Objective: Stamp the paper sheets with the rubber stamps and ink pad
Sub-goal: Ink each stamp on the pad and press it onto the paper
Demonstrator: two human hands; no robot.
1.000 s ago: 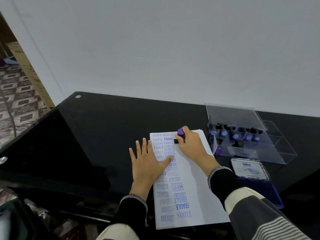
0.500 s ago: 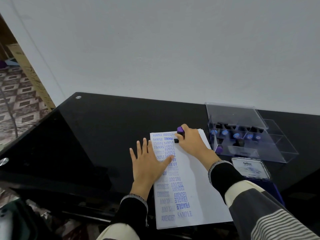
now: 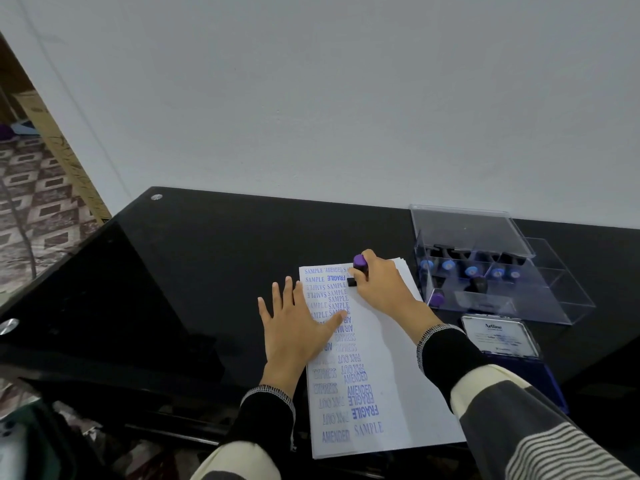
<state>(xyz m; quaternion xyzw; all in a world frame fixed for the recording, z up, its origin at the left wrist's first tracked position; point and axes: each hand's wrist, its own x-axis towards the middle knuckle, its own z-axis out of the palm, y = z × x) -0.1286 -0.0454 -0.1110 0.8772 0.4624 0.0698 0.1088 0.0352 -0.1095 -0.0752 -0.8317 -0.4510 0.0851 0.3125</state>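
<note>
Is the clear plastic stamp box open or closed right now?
Open. The clear box has its lid swung up over the back, and the stamps inside sit uncovered at the front.

Two bare hands: the left hand and the right hand. One purple-handled rubber stamp out on the paper. One stack of white paper sheets. One clear plastic stamp case holding about seven more stamps; the exact number is hard to tell. One blue ink pad. One black glass counter.
</note>
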